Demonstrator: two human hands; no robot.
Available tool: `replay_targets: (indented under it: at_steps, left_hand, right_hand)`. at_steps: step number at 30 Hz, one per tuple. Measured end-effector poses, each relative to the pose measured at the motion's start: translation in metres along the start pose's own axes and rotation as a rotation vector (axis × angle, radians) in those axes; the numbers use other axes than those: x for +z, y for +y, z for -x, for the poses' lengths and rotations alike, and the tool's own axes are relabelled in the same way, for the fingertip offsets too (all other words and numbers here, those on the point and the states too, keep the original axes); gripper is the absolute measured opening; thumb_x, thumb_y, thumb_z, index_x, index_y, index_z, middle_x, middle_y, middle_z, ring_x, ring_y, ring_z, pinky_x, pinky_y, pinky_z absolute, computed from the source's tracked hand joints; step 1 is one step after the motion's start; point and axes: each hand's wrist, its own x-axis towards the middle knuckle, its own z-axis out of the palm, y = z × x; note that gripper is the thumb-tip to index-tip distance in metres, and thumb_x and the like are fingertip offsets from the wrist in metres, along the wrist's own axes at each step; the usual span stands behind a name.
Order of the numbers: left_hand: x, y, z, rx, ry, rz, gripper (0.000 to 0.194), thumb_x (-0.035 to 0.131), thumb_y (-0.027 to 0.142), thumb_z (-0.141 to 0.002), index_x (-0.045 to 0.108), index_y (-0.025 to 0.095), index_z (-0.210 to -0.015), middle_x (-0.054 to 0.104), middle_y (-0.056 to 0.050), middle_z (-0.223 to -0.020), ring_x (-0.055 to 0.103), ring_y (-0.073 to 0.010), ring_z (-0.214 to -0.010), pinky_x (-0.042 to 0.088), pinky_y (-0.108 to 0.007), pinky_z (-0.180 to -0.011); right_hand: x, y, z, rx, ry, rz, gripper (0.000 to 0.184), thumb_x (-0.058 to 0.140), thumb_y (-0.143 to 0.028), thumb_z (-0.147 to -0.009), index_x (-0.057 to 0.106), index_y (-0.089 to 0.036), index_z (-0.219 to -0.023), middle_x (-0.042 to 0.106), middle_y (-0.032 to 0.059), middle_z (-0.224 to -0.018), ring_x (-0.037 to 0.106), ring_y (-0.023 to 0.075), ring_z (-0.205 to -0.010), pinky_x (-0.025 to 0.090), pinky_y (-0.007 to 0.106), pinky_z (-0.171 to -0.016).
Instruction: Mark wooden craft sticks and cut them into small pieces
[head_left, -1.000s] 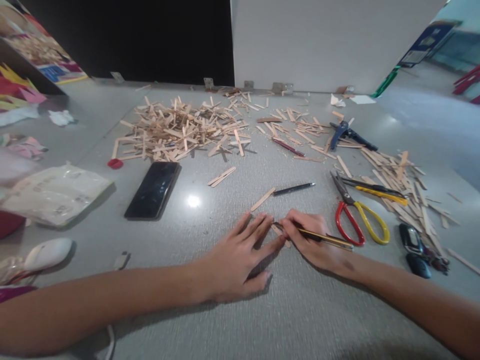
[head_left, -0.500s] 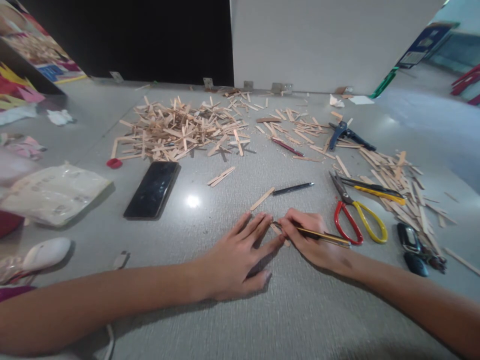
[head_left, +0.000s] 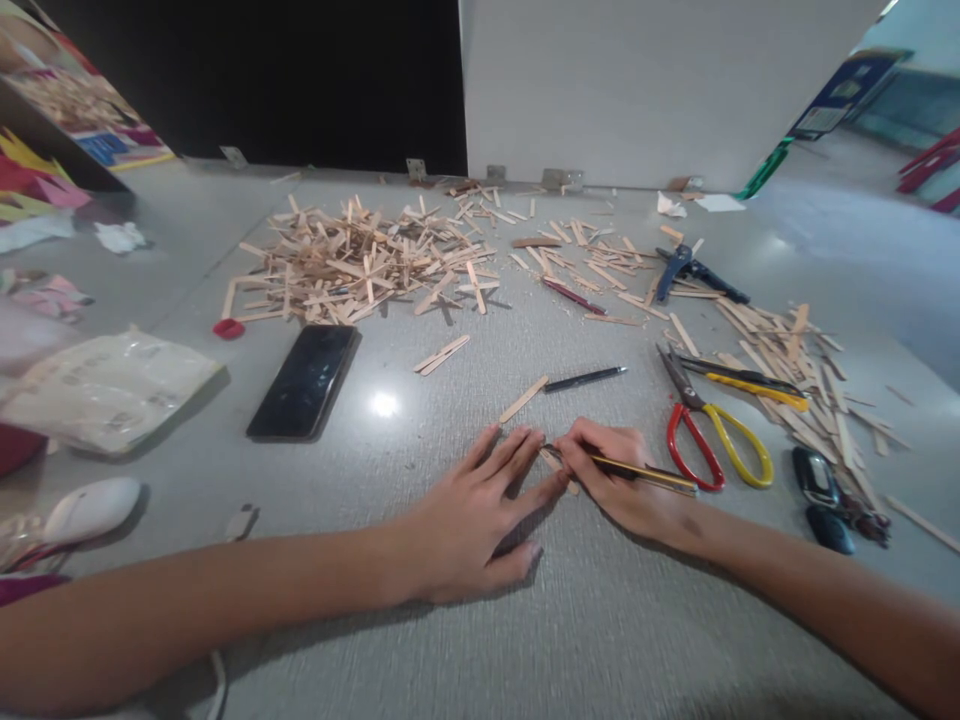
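Note:
My left hand [head_left: 480, 515] lies with its fingers spread on the table [head_left: 420, 660], fingertips touching a short popsicle stick [head_left: 573, 487] that is mostly covered by both hands. In my right hand [head_left: 611, 470] is a pencil [head_left: 652, 474] with yellow and black stripes, its tip down at that stick. Just beyond the hands lie a single popsicle stick [head_left: 523, 399] and a dark pen [head_left: 585, 379], end to end. Scissors [head_left: 701, 420] with one red and one yellow handle rest to the right of my right hand.
A heap of popsicle sticks [head_left: 367, 255] covers the back left, and cut sticks [head_left: 814, 380] spread at right. Around them are a phone [head_left: 304, 382], blue cutters [head_left: 701, 272], a yellow-handled tool [head_left: 750, 382], keys [head_left: 825, 495], a white mouse [head_left: 93, 509] and a plastic packet [head_left: 112, 388].
Hardly anything differs. Both hands keep their places at the stick, and the pencil has stayed in my right hand; the whole view has shifted very slightly.

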Motion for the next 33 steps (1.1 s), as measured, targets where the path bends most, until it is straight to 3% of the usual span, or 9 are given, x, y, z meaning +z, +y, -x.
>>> replay_targets:
  at_steps: [6,15,21,27,33]
  left_hand:
    - [0.001,0.000,0.000,-0.006,0.014,0.003,0.084,0.060,0.045,-0.103,0.022,0.018,-0.173,0.030,-0.023,-0.177,0.022,-0.0429,-0.166,0.020,-0.065,-0.133]
    - [0.002,0.000,0.000,0.003,0.005,-0.008,0.088,0.062,0.045,-0.103,0.018,0.016,-0.173,0.028,-0.026,-0.176,0.022,-0.0451,-0.166,0.022,-0.067,-0.132]
    - [-0.001,0.000,-0.001,0.011,0.025,0.021,0.073,0.063,0.043,-0.102,0.037,0.026,-0.168,0.028,-0.021,-0.178,0.026,-0.0462,-0.164,0.021,-0.070,-0.131]
    - [0.000,0.002,-0.004,0.005,0.059,0.034,0.077,0.062,0.053,-0.103,0.032,0.032,-0.171,0.029,-0.017,-0.178,0.028,-0.0456,-0.163,0.017,-0.073,-0.131]
    - [-0.002,0.003,-0.004,0.000,0.017,-0.002,0.080,0.063,0.058,-0.102,0.035,0.029,-0.170,0.031,-0.020,-0.176,0.028,-0.0477,-0.163,0.018,-0.075,-0.129]
  right_hand:
    - [0.000,0.000,0.000,0.005,-0.004,-0.008,0.053,0.044,-0.059,-0.111,0.051,-0.024,-0.072,0.054,-0.0044,-0.058,0.048,0.0123,-0.052,0.037,0.026,-0.052]
    - [0.003,0.014,0.005,-0.113,-0.015,0.015,0.052,0.043,-0.053,-0.115,0.049,-0.023,-0.073,0.050,-0.0048,-0.063,0.046,0.0116,-0.054,0.035,0.026,-0.052]
    - [0.005,0.021,0.008,-0.078,-0.010,0.070,0.049,0.043,-0.050,-0.115,0.046,-0.024,-0.074,0.048,-0.0044,-0.065,0.045,0.0126,-0.056,0.036,0.027,-0.053]
    - [0.004,0.017,0.008,-0.121,-0.027,0.096,0.047,0.038,-0.047,-0.116,0.045,-0.025,-0.074,0.049,-0.0034,-0.065,0.046,0.0140,-0.055,0.039,0.030,-0.056]
    - [0.003,0.017,0.008,-0.159,-0.022,0.124,0.048,0.038,-0.045,-0.116,0.045,-0.025,-0.074,0.049,-0.0037,-0.063,0.046,0.0133,-0.054,0.037,0.030,-0.055]
